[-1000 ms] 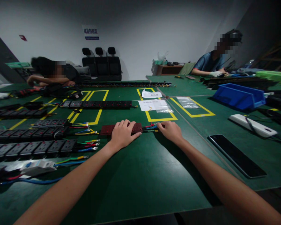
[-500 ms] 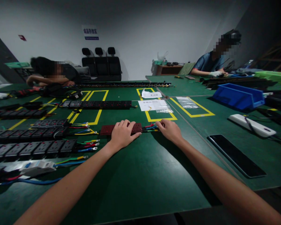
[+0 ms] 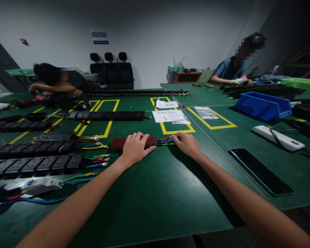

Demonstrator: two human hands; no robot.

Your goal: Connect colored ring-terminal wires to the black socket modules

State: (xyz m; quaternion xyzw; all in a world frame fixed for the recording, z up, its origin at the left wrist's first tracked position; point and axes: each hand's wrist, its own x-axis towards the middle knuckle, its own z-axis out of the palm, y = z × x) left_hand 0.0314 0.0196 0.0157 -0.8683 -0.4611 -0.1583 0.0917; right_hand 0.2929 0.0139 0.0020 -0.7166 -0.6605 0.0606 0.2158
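Note:
A short dark red socket strip (image 3: 118,143) lies on the green table in front of me. My left hand (image 3: 136,146) rests over its middle, fingers across the top and thumb along the near side. Red, blue and yellow-green wires (image 3: 165,140) come out of its right end. My right hand (image 3: 186,144) is closed around the far ends of these wires, thumb against the curled fingers; the wire tips are hidden inside it. To the left are rows of black socket strips (image 3: 36,164), with coloured wires ending in ring terminals (image 3: 103,164).
A phone (image 3: 260,171) and a white power strip (image 3: 278,137) lie at right, with a blue bin (image 3: 262,106) behind them. Papers (image 3: 166,116) and plastic bags (image 3: 206,113) lie inside yellow tape outlines. Two people (image 3: 228,70) sit across the table.
Almost nothing differs. Both hands keep their places on the socket strip and the wires; the right hand has shifted very slightly.

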